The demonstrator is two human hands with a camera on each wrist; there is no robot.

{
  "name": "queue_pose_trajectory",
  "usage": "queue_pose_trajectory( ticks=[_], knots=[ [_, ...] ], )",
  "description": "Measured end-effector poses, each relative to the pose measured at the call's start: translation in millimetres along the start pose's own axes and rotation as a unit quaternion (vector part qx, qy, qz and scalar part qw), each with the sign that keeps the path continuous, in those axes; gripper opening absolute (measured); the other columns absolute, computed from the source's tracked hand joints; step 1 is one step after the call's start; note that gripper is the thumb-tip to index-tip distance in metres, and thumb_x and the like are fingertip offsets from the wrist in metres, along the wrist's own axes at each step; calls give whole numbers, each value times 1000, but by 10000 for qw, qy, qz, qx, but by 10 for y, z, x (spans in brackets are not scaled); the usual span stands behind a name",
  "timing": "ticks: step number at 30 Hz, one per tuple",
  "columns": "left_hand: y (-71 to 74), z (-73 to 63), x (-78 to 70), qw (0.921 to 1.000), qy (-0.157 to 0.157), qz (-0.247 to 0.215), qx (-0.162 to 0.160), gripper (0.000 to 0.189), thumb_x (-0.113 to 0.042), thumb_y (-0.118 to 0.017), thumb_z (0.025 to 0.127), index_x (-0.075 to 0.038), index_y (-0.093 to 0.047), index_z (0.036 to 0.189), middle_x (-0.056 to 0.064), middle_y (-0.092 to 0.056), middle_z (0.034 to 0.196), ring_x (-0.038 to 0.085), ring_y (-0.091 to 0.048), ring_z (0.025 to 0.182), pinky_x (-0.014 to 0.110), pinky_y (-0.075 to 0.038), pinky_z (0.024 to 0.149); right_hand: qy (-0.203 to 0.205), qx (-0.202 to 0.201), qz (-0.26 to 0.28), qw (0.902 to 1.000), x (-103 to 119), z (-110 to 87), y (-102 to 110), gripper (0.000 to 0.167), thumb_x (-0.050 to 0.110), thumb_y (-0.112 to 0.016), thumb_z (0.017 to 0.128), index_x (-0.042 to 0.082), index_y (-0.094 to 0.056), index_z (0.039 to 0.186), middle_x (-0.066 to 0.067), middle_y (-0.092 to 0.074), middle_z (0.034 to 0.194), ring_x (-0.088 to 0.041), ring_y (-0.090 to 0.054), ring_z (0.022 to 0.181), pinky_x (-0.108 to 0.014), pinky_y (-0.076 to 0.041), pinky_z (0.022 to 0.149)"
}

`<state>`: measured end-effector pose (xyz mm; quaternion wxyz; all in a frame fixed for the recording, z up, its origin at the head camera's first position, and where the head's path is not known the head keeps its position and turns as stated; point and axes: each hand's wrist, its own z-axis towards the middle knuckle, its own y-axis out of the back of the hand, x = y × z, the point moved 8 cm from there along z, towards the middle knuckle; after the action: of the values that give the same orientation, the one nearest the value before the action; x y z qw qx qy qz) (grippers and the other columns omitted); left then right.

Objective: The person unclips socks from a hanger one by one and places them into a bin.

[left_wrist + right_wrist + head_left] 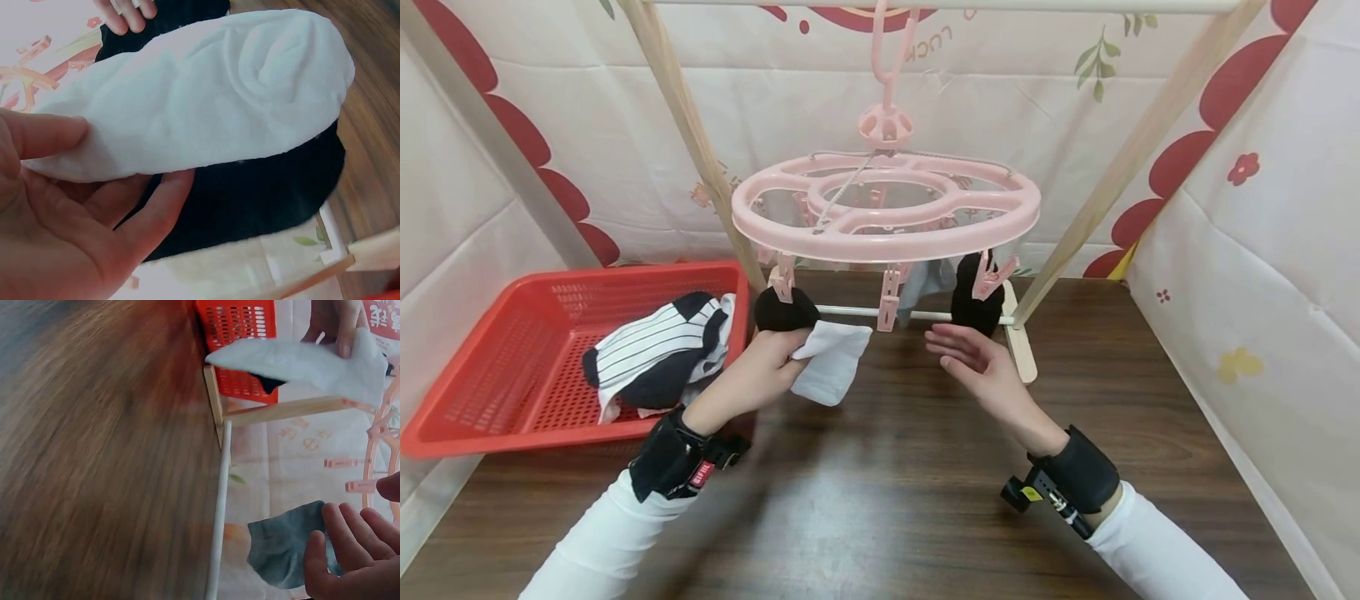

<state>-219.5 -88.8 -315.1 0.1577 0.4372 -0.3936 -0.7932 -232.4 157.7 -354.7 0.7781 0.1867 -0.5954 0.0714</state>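
Between the thumb and fingers of my left hand point(758, 367) a white sock point(833, 367) is pinched, its free end pointing right. Right behind that hand a black sock point(784, 310) hangs at a pink clip point(782, 279) on the left of the round hanger point(887, 248). My right hand point(985, 371) is raised with loosely bent fingers and holds nothing. Close behind it hangs a second black sock point(976, 300) near a tilted clip point(992, 277). A grey sock point(281, 544) hangs farther back, partly covered by the right fingers in the right wrist view.
A red basket point(467, 408) at the left holds a heap of striped and dark socks point(662, 350). A wooden frame point(1078, 200) with a white lower bar point(850, 312) stands around the hanger. An unoccupied pink clip point(888, 302) dangles at the hanger's front.
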Motion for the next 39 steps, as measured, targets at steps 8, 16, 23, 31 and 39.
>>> queue_pose_trajectory(
  ticks=[8,16,23,31,39],
  knots=[
    [198,-211,47,9996,172,-174,140,25,9,-57,88,3,-64,110,13,-69,98,19,-61,75,39,-51,68,-45,-105,-182,9998,-136,-119,199,36,-4,-53,96,-9,-49,131,-21,-58,127,-25,-58,115,-24,-46,91],
    [541,-440,125,9987,455,74,-215,29,11,-56,88,2,-63,115,12,-66,93,19,-53,69,35,-44,62,-290,-155,-175,9993,-238,-186,312,35,-3,-53,96,-9,-51,130,-17,-60,124,-20,-60,112,-27,-48,89],
    [947,-561,127,9935,491,429,-931,32,9,-57,90,4,-60,121,22,-66,104,30,-63,82,52,-52,70,-383,-314,-72,9987,-305,-221,392,35,-1,-54,96,-11,-51,130,-18,-60,124,-21,-61,111,-23,-47,88],
    [1306,-687,268,9751,1186,1047,-1554,30,-1,-54,94,2,-59,124,27,-65,101,35,-58,76,39,-42,62,-449,-323,-216,9982,-347,-271,470,33,1,-52,98,-11,-52,128,-30,-55,125,-17,-61,110,-21,-46,88],
    [1490,-770,473,9652,1795,991,-1624,29,-6,-49,98,5,-57,123,34,-60,105,48,-58,87,63,-44,73,-573,-319,-288,9974,-362,-287,527,31,4,-52,99,-8,-54,128,-7,-65,118,-17,-62,109,-24,-49,84]
  ],
)
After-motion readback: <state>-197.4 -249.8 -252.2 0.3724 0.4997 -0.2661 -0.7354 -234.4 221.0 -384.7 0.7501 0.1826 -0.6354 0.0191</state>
